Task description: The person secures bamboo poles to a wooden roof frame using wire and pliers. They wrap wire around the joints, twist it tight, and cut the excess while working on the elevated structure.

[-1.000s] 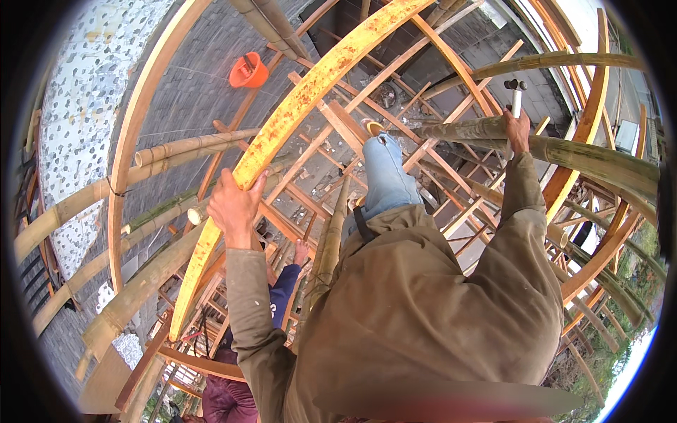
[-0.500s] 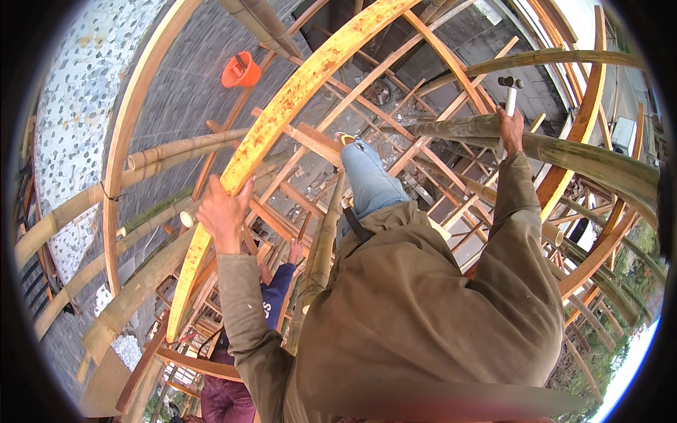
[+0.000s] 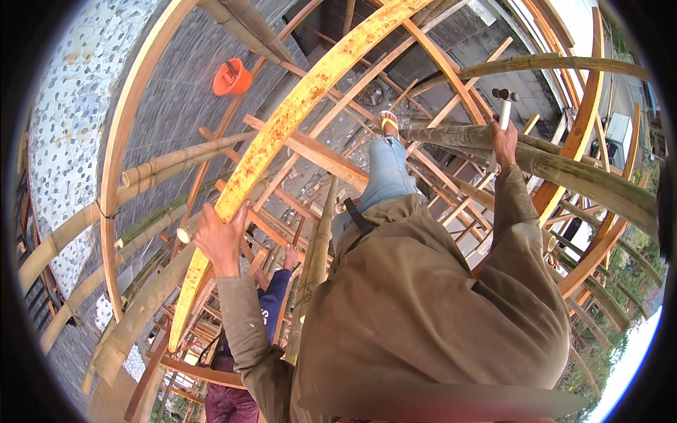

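My left hand point(image 3: 222, 238) grips a long curved beam with yellow, rust-stained paint point(image 3: 282, 127) that arcs up through a bamboo and timber frame. My right hand point(image 3: 503, 143) is closed around the pale handle of a hammer point(image 3: 504, 106), whose dark head points up, just above a thick green bamboo pole point(image 3: 564, 173). My leg in blue jeans reaches forward, and my foot in a yellow sandal point(image 3: 388, 124) rests on a wooden strut.
Below me another person's hand point(image 3: 290, 256) and blue sleeve reach up among the struts. An orange bucket point(image 3: 231, 77) lies on the grey paving far below. Curved wooden ribs point(image 3: 116, 162) and bamboo poles cross on all sides.
The view has shifted: my left hand sits lower on the yellow beam and my right hand with the hammer has stayed by the green bamboo pole. My leg stretches farther forward.
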`<state>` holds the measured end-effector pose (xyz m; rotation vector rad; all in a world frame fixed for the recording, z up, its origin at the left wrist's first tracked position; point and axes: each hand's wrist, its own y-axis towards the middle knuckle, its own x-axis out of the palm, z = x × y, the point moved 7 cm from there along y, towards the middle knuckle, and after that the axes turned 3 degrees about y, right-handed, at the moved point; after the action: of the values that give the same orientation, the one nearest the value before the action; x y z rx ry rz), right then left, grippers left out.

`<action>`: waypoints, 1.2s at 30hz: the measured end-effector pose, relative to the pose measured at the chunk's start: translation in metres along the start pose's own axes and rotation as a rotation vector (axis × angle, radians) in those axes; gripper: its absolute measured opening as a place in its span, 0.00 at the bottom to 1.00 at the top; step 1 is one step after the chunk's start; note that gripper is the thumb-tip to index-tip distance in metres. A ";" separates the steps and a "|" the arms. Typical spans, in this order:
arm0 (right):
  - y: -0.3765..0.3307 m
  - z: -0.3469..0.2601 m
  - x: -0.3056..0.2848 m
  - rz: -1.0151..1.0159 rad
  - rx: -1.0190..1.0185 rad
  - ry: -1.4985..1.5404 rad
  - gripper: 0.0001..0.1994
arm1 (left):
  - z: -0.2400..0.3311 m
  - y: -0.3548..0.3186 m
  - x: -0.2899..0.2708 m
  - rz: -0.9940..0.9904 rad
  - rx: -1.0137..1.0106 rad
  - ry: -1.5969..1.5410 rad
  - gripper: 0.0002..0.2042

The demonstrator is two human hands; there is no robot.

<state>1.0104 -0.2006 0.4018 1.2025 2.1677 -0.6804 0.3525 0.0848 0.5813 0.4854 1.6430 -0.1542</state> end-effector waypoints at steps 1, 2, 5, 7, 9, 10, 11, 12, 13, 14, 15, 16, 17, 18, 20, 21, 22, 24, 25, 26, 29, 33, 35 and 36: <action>0.000 0.000 0.000 -0.002 0.007 0.011 0.18 | -0.001 0.000 0.001 -0.008 -0.009 0.012 0.32; -0.001 -0.001 0.000 -0.001 0.013 0.021 0.18 | -0.001 -0.001 0.002 -0.013 -0.011 0.021 0.32; -0.004 -0.012 -0.003 0.010 -0.061 0.005 0.17 | -0.005 -0.004 0.009 -0.072 -0.051 0.030 0.32; -0.006 -0.016 -0.003 -0.017 -0.040 -0.054 0.18 | -0.005 -0.006 0.009 -0.068 -0.051 0.036 0.32; -0.007 -0.021 -0.003 -0.032 -0.025 -0.056 0.18 | -0.007 -0.008 0.012 -0.086 -0.081 0.046 0.32; -0.008 -0.021 -0.003 -0.040 0.008 -0.027 0.18 | -0.009 -0.008 0.014 -0.123 -0.106 0.062 0.32; -0.007 -0.021 -0.004 -0.032 0.028 0.001 0.18 | -0.009 -0.007 0.013 -0.102 -0.122 -0.052 0.32; -0.008 -0.022 -0.004 -0.043 0.037 0.031 0.18 | -0.012 -0.007 0.012 -0.099 -0.177 -0.170 0.36; -0.006 -0.019 -0.004 -0.037 0.105 -0.123 0.18 | -0.010 -0.004 0.010 -0.078 -0.152 -0.185 0.40; -0.006 -0.020 -0.003 -0.052 0.105 -0.098 0.18 | -0.007 -0.003 0.009 -0.096 -0.131 -0.157 0.42; -0.005 -0.019 -0.003 -0.048 0.129 -0.082 0.18 | -0.005 0.000 0.011 -0.132 -0.112 -0.094 0.40; -0.006 -0.019 -0.003 -0.052 0.134 -0.061 0.18 | -0.004 0.001 0.010 -0.162 -0.099 -0.108 0.39; -0.005 -0.018 -0.003 -0.043 0.152 -0.045 0.17 | -0.003 0.003 0.012 -0.202 -0.097 -0.107 0.38; -0.005 -0.017 -0.003 -0.050 0.168 -0.045 0.17 | -0.002 0.004 0.011 -0.209 -0.090 -0.113 0.38; -0.004 -0.021 -0.004 -0.039 0.111 -0.106 0.17 | -0.001 0.005 0.012 -0.250 -0.087 -0.111 0.37; -0.003 -0.022 -0.004 -0.034 0.091 -0.098 0.17 | -0.002 0.005 0.013 -0.274 -0.109 -0.107 0.36; -0.003 -0.018 -0.004 -0.030 0.156 -0.053 0.15 | -0.005 0.003 0.015 -0.295 -0.144 -0.110 0.37; 0.000 -0.023 -0.003 -0.041 0.067 -0.128 0.15 | -0.009 0.000 0.019 -0.328 -0.171 -0.104 0.39; 0.001 -0.022 -0.004 -0.032 0.065 -0.143 0.15 | -0.007 0.000 0.017 -0.287 -0.121 -0.102 0.37; 0.001 -0.024 -0.004 -0.023 0.030 -0.168 0.15 | -0.009 -0.002 0.017 -0.294 -0.122 -0.080 0.38; 0.004 -0.020 -0.002 -0.045 0.062 -0.175 0.15 | -0.015 -0.008 0.020 -0.315 -0.149 -0.051 0.41; 0.004 -0.012 0.000 -0.070 0.190 -0.123 0.15 | -0.006 -0.001 0.014 -0.250 -0.045 0.025 0.36; 0.004 -0.015 -0.001 -0.047 0.155 -0.101 0.15 | -0.001 0.009 0.019 -0.256 -0.053 0.037 0.35; 0.004 -0.015 -0.001 -0.060 0.162 -0.106 0.16 | 0.002 0.015 0.022 -0.266 -0.058 0.041 0.35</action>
<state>1.0105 -0.1891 0.4123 1.1578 2.1003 -0.9396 0.3593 0.1025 0.5628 0.2255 1.7429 -0.2938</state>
